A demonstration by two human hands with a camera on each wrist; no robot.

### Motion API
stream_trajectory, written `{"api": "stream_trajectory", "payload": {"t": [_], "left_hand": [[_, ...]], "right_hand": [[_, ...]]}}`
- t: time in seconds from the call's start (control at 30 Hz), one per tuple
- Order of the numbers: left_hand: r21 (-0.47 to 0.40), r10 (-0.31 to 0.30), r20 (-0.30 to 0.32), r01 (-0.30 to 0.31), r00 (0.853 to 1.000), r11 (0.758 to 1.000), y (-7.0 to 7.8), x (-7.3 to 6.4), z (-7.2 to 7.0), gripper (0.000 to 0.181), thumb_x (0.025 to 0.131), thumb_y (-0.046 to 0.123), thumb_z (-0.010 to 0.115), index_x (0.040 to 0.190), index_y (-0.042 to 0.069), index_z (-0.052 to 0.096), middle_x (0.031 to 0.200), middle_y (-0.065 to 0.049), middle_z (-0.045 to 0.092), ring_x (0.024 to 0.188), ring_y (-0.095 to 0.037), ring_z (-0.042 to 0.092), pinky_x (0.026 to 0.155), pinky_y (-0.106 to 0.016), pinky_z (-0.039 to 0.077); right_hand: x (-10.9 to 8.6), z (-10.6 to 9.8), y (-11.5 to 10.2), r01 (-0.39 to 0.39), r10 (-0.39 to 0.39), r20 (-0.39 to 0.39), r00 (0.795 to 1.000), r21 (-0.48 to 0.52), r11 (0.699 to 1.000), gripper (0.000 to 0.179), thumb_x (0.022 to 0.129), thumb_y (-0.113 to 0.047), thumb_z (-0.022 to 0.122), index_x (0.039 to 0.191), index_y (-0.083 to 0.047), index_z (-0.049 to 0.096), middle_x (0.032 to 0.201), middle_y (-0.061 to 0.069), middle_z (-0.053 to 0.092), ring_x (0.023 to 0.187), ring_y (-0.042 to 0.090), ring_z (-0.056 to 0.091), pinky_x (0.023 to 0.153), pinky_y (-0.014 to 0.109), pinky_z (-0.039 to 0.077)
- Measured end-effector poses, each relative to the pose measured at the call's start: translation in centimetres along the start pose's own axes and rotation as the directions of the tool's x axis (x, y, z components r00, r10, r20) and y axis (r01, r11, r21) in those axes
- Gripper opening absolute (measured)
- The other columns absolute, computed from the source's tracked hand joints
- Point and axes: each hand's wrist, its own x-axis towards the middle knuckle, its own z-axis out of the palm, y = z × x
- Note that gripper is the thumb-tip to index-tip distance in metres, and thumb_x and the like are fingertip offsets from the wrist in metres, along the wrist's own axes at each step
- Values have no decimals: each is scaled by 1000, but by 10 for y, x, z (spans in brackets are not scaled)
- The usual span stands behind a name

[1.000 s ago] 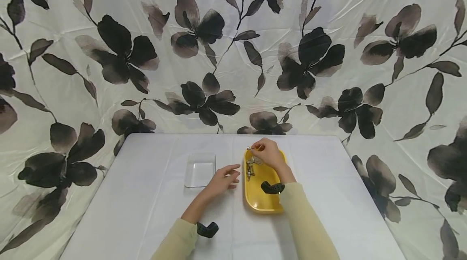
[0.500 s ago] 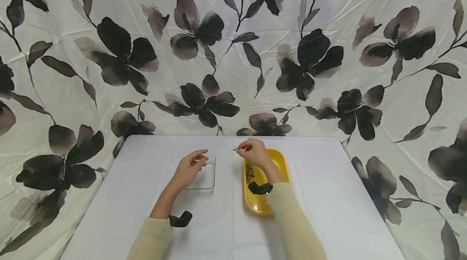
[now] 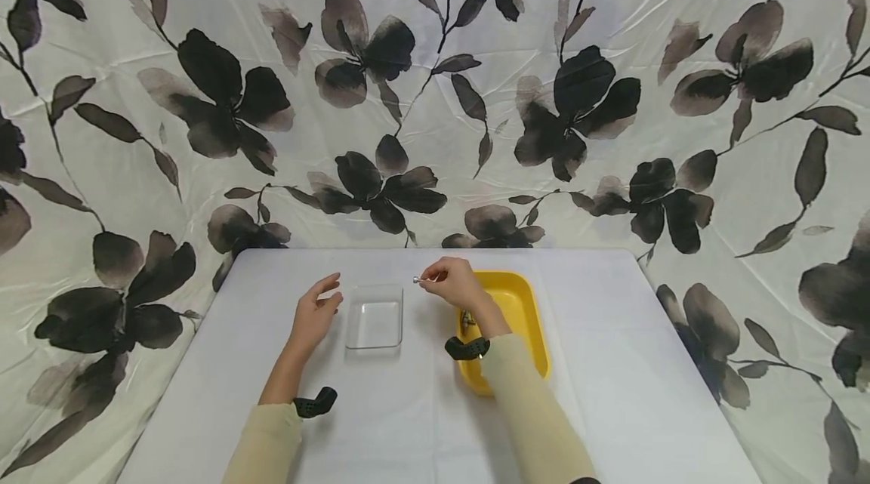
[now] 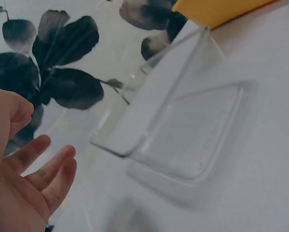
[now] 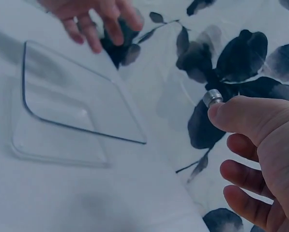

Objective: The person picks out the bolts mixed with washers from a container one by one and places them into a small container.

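My right hand (image 3: 454,284) pinches a small silver metal piece (image 5: 212,98) between thumb and forefinger, its cylindrical end sticking out past the fingertips. In the right wrist view the other fingers are loosely bent. The hand is raised between a clear square container (image 3: 374,347) and a yellow tray (image 3: 523,310). To the container's left is my left hand (image 3: 313,318), fingers spread and relaxed, holding nothing. Inside the tray, several small metal pieces (image 3: 467,320) lie near its left side, partly hidden by my right wrist.
A white-covered table (image 3: 401,423) carries the container and tray. Behind it hangs a white cloth (image 3: 476,114) with dark flowers. A black device (image 3: 316,402) is on the left wrist and another black device (image 3: 467,349) on the right.
The right hand has carried the metal piece from over the yellow tray leftward toward the clear container. My left hand has moved left, passing over the container to its far left side.
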Motion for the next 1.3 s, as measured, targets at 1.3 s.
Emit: {"api": "stream_trajectory", "payload": {"t": [1.3], "left_hand": [[-16,-151,45,152,987,988,-55,-13,30,49,104,36,45,151,23,39,145,-19,43,129,-36,44,101,-51,42]], "right_hand": [[5,80,-16,5,-11,45,999,123,992,5,84,-15,77,88,-12,77,74,-7,64,66,8,53,55,21,46]]}}
